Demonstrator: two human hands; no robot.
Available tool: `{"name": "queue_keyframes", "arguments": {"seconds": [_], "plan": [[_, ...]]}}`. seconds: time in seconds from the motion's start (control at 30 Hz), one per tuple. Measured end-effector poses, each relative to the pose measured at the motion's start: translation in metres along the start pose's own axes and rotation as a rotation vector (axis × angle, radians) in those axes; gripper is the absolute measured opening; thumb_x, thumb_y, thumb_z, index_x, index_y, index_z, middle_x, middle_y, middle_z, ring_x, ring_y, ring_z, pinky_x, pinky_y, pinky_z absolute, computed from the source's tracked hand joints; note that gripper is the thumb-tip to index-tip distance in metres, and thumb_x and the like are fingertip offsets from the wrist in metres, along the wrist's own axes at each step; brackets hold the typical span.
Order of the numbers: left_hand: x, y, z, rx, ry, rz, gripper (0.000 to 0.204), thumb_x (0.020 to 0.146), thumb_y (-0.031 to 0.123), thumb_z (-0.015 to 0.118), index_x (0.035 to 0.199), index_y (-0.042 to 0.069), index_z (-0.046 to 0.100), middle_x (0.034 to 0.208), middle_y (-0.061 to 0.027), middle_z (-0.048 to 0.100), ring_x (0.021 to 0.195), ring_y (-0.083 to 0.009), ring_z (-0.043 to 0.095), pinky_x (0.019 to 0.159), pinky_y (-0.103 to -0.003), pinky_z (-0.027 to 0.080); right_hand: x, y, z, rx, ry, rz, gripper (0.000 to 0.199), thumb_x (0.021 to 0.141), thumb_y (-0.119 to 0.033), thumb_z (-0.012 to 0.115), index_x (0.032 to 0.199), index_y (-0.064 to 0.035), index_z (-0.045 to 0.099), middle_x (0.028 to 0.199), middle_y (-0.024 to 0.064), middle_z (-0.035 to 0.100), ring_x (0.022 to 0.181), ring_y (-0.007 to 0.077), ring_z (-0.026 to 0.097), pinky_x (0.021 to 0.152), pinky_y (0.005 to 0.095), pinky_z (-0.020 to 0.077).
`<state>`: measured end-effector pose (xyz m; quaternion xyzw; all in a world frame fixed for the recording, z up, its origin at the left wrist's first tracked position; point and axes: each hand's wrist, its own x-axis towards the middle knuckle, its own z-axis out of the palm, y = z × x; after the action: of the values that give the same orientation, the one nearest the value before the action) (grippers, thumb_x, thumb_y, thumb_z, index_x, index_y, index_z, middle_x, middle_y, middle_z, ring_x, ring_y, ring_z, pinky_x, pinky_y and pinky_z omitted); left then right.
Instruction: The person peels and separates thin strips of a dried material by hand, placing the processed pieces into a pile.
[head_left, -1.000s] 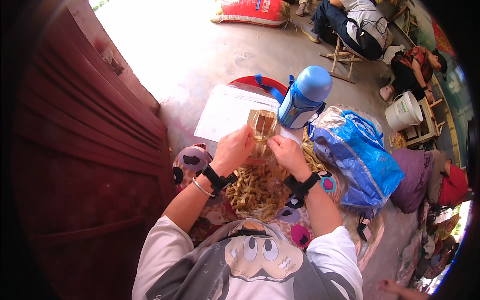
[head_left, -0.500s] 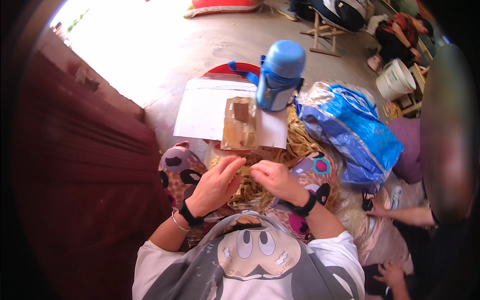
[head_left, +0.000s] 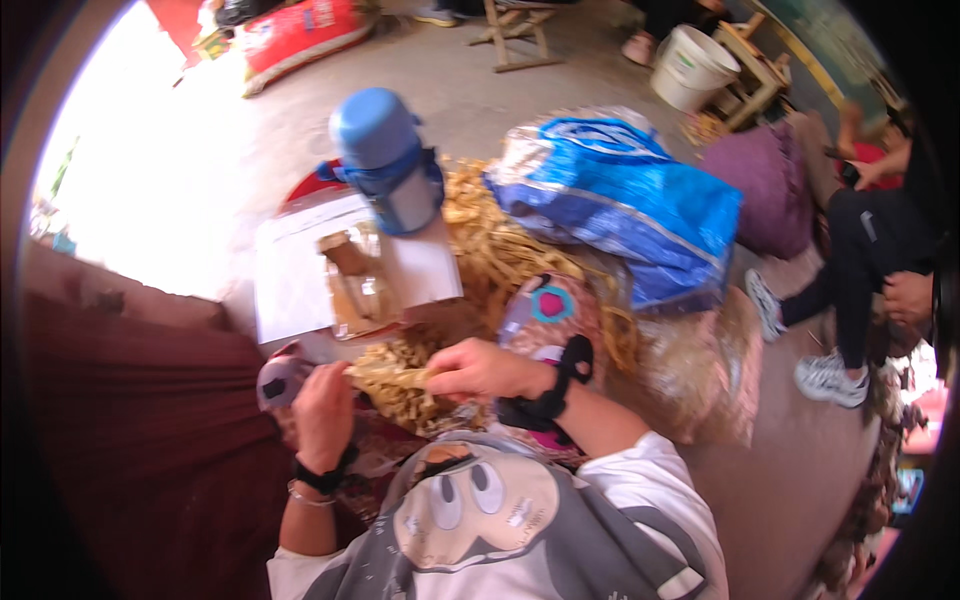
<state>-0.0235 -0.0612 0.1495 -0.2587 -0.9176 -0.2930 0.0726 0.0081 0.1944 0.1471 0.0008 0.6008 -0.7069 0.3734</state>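
My left hand and my right hand hold the two ends of a small bunch of tan dried strips over a heap of the same strips in my lap. A filled clear packet of the strips lies on a white sheet just beyond my hands. A blue jug with a round lid stands at the sheet's far edge.
A blue plastic sack lies to the right, with loose strips spilling beside it. A dark red wall runs along my left. Another person's legs and hand are at the right. A white bucket and a wooden stool stand farther off.
The packet that both hands held up now lies on the white sheet. My hands have come down to the heap in my lap and taken up a bunch of strips.
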Motion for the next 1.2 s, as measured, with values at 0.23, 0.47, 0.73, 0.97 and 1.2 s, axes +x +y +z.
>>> {"name": "queue_keyframes", "arguments": {"seconds": [0.23, 0.47, 0.73, 0.97, 1.2], "plan": [[-0.024, 0.032, 0.026, -0.234, -0.226, 0.001, 0.013, 0.084, 0.01, 0.061, 0.076, 0.002, 0.054, 0.067, -0.0107, 0.054, 0.058, -0.026, 0.056, 0.053, -0.034, 0.046, 0.018, 0.004, 0.003, 0.559, 0.01, -0.237, 0.035, 0.089, -0.003, 0.049, 0.124, 0.0013, 0.049, 0.112, 0.0104, 0.061, 0.069, 0.0062, 0.057, 0.05, 0.0154, 0.0464], [-0.018, 0.021, 0.011, -1.251, -0.568, -0.592, 0.014, 0.094, 0.017, 0.054, 0.096, 0.004, 0.057, 0.073, 0.0021, 0.055, 0.059, -0.0033, 0.047, 0.052, -0.018, 0.039, 0.014, 0.005, 0.037, -0.561, 0.279, -0.37, 0.032, 0.08, -0.009, 0.061, 0.11, -0.0026, 0.052, 0.084, 0.0142, 0.065, 0.076, 0.0206, 0.064, 0.065, 0.0316, 0.0494], [-0.015, 0.024, 0.005, -1.109, -0.455, -0.354, 0.038, 0.093, 0.013, 0.053, 0.128, 0.001, 0.045, 0.101, -0.003, 0.058, 0.084, -0.0073, 0.054, 0.073, -0.021, 0.047, 0.014, 0.011, 0.042, 0.158, 0.099, -0.053, 0.02, 0.091, -0.008, 0.056, 0.11, -0.0029, 0.058, 0.086, 0.0038, 0.063, 0.066, 0.0084, 0.058, 0.061, 0.021, 0.0506], [-0.017, 0.014, 0.018, -0.727, -0.465, -0.04, 0.034, 0.09, 0.017, 0.056, 0.119, 0.001, 0.055, 0.096, -0.0144, 0.063, 0.082, -0.0233, 0.062, 0.073, -0.03, 0.048, 0.002, 0.008, 0.036, 0.117, 0.054, 0.012, 0.021, 0.093, -0.016, 0.056, 0.109, -0.0032, 0.06, 0.086, 0.0014, 0.063, 0.067, 0.0058, 0.057, 0.058, 0.0187, 0.0488], [-0.022, 0.032, 0.01, -0.425, -0.209, -0.052, 0.019, 0.08, 0.012, 0.059, 0.095, 0.001, 0.052, 0.106, -0.0137, 0.054, 0.08, -0.0317, 0.06, 0.069, -0.036, 0.049, 0.008, 0.008, 0.039, 0.309, 0.148, -0.002, 0.015, 0.093, -0.016, 0.056, 0.103, -0.0062, 0.061, 0.081, 0.0006, 0.061, 0.062, 0.0063, 0.056, 0.051, 0.019, 0.0465]]}}
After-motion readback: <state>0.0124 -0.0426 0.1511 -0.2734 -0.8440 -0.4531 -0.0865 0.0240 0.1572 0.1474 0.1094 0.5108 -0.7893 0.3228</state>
